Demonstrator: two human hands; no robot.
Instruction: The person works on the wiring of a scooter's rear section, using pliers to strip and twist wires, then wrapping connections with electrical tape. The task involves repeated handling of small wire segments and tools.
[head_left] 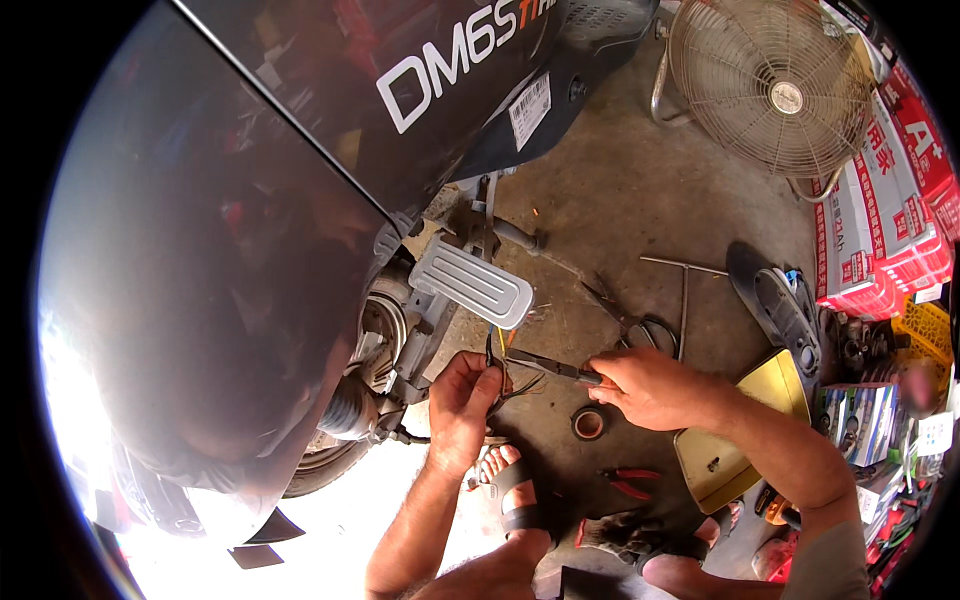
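My left hand (464,405) is closed, thumb and fingers pinching a bundle of thin wires (520,388) just below a silver ribbed foot pedal (472,283). Yellow and dark strands show around the fingertips. From the right, my right hand (640,388) grips a dark long-jawed hand tool (548,366), either scissors or long-nose pliers; its handles are mostly inside the fist. The tool's tip reaches the wires beside my left thumb. Whether its jaws are closed on a wire is too small to tell. Above and left stands a dark grey vehicle body (250,250).
Scissors (635,322), a T-handle wrench (686,300), a tape roll (589,423), red-handled pliers (630,482) and gloves (615,535) lie on the floor. A yellow tray (712,490) sits right. A fan (770,85), red-and-white boxes (880,215) and a dark plastic shell (775,300) stand beyond.
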